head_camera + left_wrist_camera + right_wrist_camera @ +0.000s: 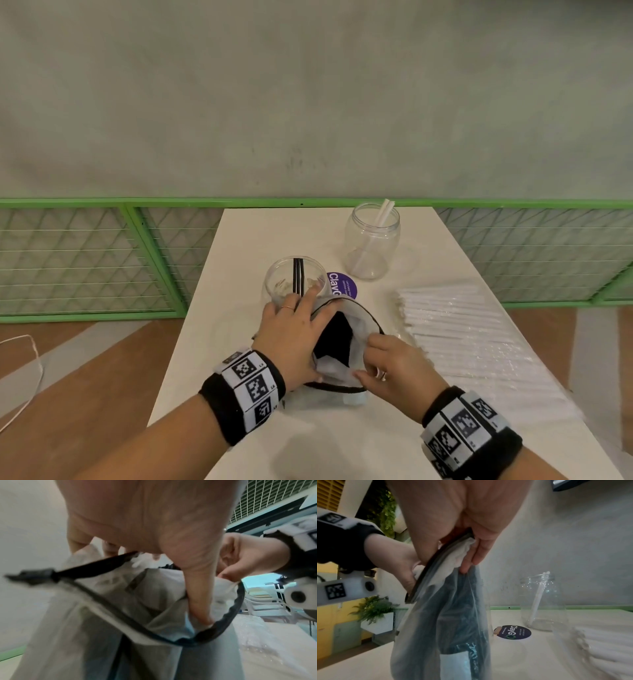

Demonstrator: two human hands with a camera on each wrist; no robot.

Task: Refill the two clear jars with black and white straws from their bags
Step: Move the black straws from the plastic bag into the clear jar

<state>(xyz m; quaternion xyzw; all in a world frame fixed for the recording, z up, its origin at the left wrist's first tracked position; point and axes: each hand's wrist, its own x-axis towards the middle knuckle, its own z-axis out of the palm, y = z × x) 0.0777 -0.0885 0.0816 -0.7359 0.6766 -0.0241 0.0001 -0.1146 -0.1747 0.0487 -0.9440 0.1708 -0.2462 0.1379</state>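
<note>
Black-straw bag (346, 342) mouth held open by left hand (291, 337), right hand (394, 368).

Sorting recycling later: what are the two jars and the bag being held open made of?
Both jars look like clear glass or hard plastic: see-through, glossy; which, I cannot tell. The bag looks like thin frosted plastic film: translucent, creased, with a dark zip rim.
</note>
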